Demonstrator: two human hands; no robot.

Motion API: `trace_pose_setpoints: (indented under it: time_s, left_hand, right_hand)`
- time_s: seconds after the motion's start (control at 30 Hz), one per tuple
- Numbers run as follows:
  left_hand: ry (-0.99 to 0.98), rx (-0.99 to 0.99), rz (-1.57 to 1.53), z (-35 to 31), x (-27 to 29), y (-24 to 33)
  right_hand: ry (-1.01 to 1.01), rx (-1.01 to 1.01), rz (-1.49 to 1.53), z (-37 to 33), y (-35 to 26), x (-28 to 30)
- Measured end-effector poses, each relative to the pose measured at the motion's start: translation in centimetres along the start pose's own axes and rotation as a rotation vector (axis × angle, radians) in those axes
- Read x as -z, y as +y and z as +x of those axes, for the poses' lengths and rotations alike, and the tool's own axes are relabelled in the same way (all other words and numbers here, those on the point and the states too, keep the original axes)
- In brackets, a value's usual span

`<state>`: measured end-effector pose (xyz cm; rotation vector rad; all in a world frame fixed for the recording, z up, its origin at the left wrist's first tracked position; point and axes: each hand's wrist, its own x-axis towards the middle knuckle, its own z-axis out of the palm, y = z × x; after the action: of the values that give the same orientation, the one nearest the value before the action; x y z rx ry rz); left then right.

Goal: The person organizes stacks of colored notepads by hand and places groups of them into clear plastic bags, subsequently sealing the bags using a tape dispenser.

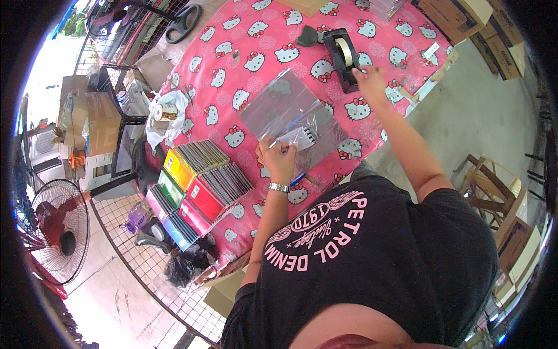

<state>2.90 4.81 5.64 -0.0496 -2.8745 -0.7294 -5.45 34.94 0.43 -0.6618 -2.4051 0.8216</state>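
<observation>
My left hand (278,158) is closed in a pinch on the lower left part of a see-through plastic bag (267,110) lying on the table. Under the film beside its fingers show a small white spiral notepad (303,138) and what looks like a blue pen. At the upper right my right hand (370,81) reaches to the near end of a black tape dispenser (350,81), fingers pinched at its cutting edge. A roll of tape (344,51) sits in the dispenser; the tape's end at my fingers is too small to make out. Another blue pen (298,178) lies near my body.
Stacks of colourful spiral notebooks (200,183) stand at the table's left. The pink tablecloth (261,46) has white cat faces. A white plastic bag (165,116) holds a roll. A standing fan (61,232) is far left; cardboard boxes (459,20) are at the upper right.
</observation>
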Motion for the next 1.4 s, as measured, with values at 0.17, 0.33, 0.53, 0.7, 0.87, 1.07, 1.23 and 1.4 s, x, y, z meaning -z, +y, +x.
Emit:
trace_pose_setpoints:
  time_s: [0.17, 0.33, 0.53, 0.7, 0.87, 1.07, 1.23, 1.4]
  left_hand:
    - [-0.227, 0.008, -0.086, 1.3, 0.3, -1.0]
    - [-0.276, 0.03, -0.099, 1.8, 0.8, -2.2]
    - [-0.194, -0.069, -0.173, 1.6, -0.1, -2.2]
    - [-0.158, -0.049, -0.221, 0.8, -0.9, -3.7]
    - [-0.223, -0.015, -0.199, 1.2, -0.1, -2.5]
    - [-0.047, -0.191, -0.12, -0.7, -0.9, -3.6]
    - [0.231, 0.153, -0.44, -2.6, -0.9, -6.1]
    - [-0.962, 1.006, -0.927, -7.6, -2.0, -8.4]
  right_hand:
    - [-0.616, -0.463, 0.362, 1.7, 4.1, -1.6]
    - [-0.275, -0.124, 0.477, -3.7, 4.8, -0.6]
    - [-1.158, -1.03, 1.267, -6.1, 5.5, -2.7]
    - [-1.52, 0.619, 0.67, -4.7, -12.8, -3.8]
    - [-1.525, 1.071, -0.282, -2.3, -16.2, -6.2]
    - [-1.379, 0.633, 0.016, -5.2, -10.1, -8.5]
    - [-1.048, 1.156, 0.016, -9.7, -14.2, -0.5]
    - [-1.112, 0.76, 0.424, -9.3, -14.5, 0.7]
